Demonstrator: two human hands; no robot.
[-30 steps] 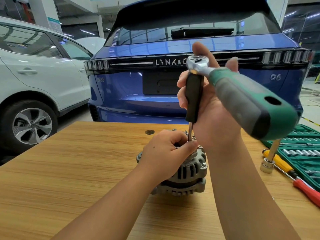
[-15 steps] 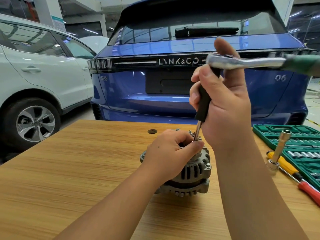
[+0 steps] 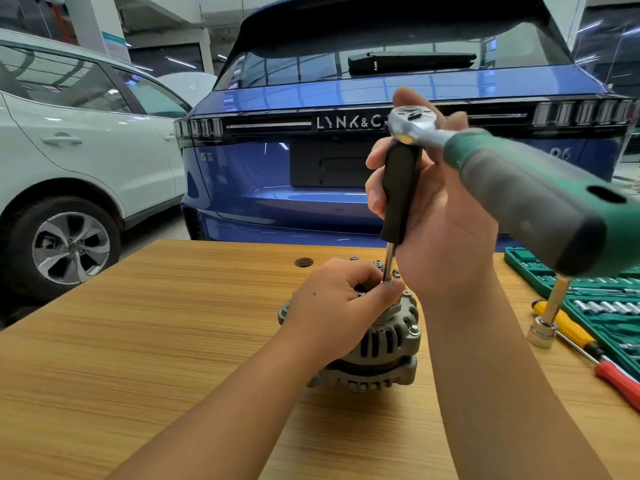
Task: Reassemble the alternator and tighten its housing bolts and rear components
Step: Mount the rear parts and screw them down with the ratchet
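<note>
Alternator (image 3: 377,344) stood near the middle of the table (image 3: 138,341), pulley end down and rear face up, so that the rear fasteners were reachable from above. Its ribbed grey housing showed below the left hand (image 3: 341,303), with one housing bolt (image 3: 414,329) visible on the right flank.

The left hand rested on top of the unit, fingers curled, thumb and fingertips pinching around the lower end of the driver shaft (image 3: 388,263). This grip likely served two purposes: to steady the alternator against turning and to keep the tool tip centred on the fastener. The fastener itself was hidden under the fingers.

The right hand (image 3: 436,216) was clenched round the black driver handle (image 3: 400,192), holding it nearly upright over the rear face. A ratchet (image 3: 415,124) sat on the top of that handle, its green grip (image 3: 540,199) projecting towards the camera and to the right. The thumb rose behind the ratchet head. The ratchet apparently supplied leverage that the slim handle alone could not.

Judged from this arrangement, a rear component was being tightened; how far the remaining bolts had been done could not be told.

To the right lay a green socket tray (image 3: 609,306), an extension bar with socket (image 3: 543,332) standing on end, and two screwdrivers (image 3: 588,348). A blue car (image 3: 311,168) and a white car (image 3: 86,150) stood beyond the table.
</note>
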